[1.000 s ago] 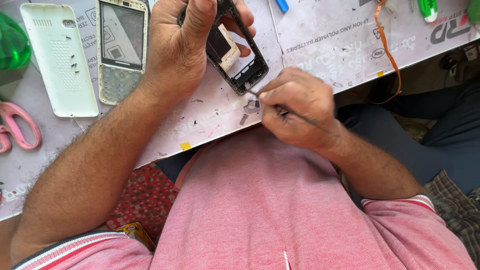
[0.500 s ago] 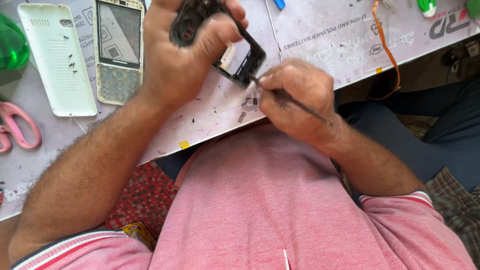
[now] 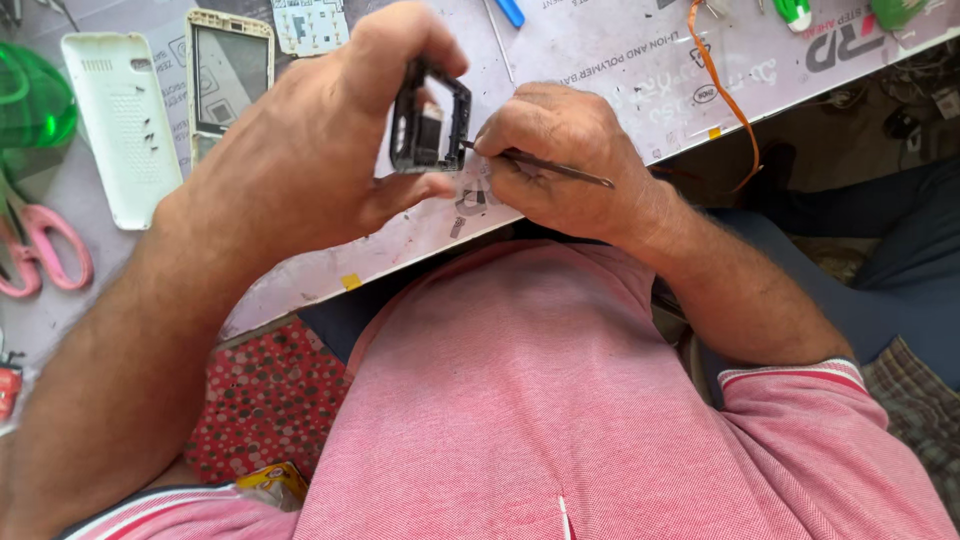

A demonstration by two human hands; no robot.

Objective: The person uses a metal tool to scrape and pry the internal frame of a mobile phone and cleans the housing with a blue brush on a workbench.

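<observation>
1. Black phone frame (image 3: 430, 125) stands on edge just above the bench (image 3: 620, 70), pinched in our left hand (image 3: 320, 150) between thumb and fingers.
2. Our right hand (image 3: 560, 160) grips thin metal tweezers (image 3: 545, 165), tip touching the frame.
3. Farther off lie a white back cover (image 3: 120, 130), a white front housing (image 3: 228, 75) and pink scissors (image 3: 40, 245).

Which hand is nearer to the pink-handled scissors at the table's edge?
Left. The left hand, gripping the black phone frame, lies between the pink-handled scissors and the right hand, which holds a thin tool on the frame's far side.
</observation>
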